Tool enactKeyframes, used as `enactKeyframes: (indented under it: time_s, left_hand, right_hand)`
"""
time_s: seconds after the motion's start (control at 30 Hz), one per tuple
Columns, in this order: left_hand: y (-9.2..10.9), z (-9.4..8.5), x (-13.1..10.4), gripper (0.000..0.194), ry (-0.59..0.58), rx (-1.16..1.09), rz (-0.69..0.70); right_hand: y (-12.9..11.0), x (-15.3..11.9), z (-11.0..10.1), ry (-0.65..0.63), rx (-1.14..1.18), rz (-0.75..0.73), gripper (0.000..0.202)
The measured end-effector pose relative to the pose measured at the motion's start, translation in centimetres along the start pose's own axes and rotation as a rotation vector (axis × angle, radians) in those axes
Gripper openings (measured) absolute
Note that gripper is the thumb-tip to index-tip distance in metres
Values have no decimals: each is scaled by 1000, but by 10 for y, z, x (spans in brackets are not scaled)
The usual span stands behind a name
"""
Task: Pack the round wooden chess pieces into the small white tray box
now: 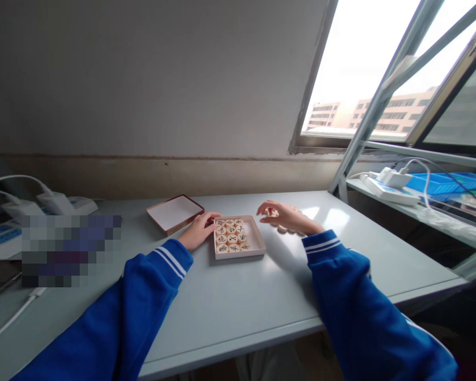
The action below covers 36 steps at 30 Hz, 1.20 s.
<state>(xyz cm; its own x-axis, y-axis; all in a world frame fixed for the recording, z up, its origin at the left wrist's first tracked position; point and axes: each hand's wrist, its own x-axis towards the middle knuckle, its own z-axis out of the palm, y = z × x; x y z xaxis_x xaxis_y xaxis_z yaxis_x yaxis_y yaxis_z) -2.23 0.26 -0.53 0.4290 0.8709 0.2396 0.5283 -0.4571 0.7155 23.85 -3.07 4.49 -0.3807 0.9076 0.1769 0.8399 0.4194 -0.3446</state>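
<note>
A shallow white box point(257, 239) lies on the table with several round Chinese chess pieces point(232, 237) in rows. They fill its left and middle; a strip along its right side shows bare bottom. My left hand point(197, 230) holds the box at its far left corner, fingers around the edge. Right of the box, my right hand point(285, 216) hovers with curved fingers, thumb and forefinger apart. Loose Chinese chess pieces point(282, 229) lie beneath and behind it, partly hidden by the hand. Some pale pieces show through the gap between its fingers.
The brown-edged box lid point(175, 211) lies inside up, left of the box. Power strips point(81, 205) with white plugs and cables stand at the far left, near a blurred-out patch. A metal frame point(343, 185) rises at the right, beside a shelf with a blue tray point(440, 182).
</note>
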Motion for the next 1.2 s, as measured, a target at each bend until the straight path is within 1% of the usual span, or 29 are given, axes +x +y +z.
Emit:
enactKeyframes:
  time_s: [0.07, 0.13, 0.23, 0.3, 0.4, 0.5, 0.6, 0.7, 0.77, 0.83, 0.9, 0.97, 1.0, 1.07, 1.13, 1.2]
  left_hand:
    - [-2, 0, 1, 33, 20, 2, 1]
    - [-4, 0, 2, 33, 39, 7, -9]
    - [-6, -2, 3, 32, 63, 15, -23]
    - [-6, -4, 3, 31, 75, 28, -13]
    - [-5, -4, 3, 30, 82, 36, -4]
    - [-4, -4, 3, 30, 94, 34, -4]
    - [-4, -4, 2, 31, 91, 37, -14]
    - [-2, -4, 1, 32, 69, 34, -42]
    - [-1, -5, 1, 32, 65, 33, -49]
    - [-1, -5, 0, 32, 71, 42, -47]
    - [0, -5, 1, 31, 72, 52, -47]
    - [0, -5, 1, 31, 67, 54, -49]
    - [0, -5, 1, 31, 64, 52, -50]
    - [-1, -5, 1, 31, 59, 47, -48]
    - [-3, -4, 1, 31, 60, 43, -39]
    - [-4, -4, 2, 31, 61, 42, -28]
  right_hand:
    - [-11, 10, 13, 66, -93, -132, 21]
    - [-20, 20, 26, 60, -205, -211, 25]
    - [-27, 33, 37, 42, -334, -240, 29]
    - [-30, 38, 39, 73, -372, -253, 28]
    - [-32, 42, 39, 91, -374, -259, 26]
    - [-29, 44, 35, 99, -327, -252, 23]
    - [-18, 43, 28, 149, -263, -223, 23]
    - [2, 40, 21, 212, -235, -118, 20]
    - [16, 36, 18, 200, -268, -30, 19]
    - [27, 31, 14, 158, -330, 48, 18]
    - [33, 26, 11, 137, -365, 110, 21]
    - [31, 24, 9, 143, -325, 130, 24]
    - [28, 24, 8, 143, -280, 113, 25]
    - [16, 25, 9, 105, -183, 12, 26]
    - [1, 26, 12, 20, -116, -130, 26]
    - [-13, 27, 16, -80, -99, -241, 26]
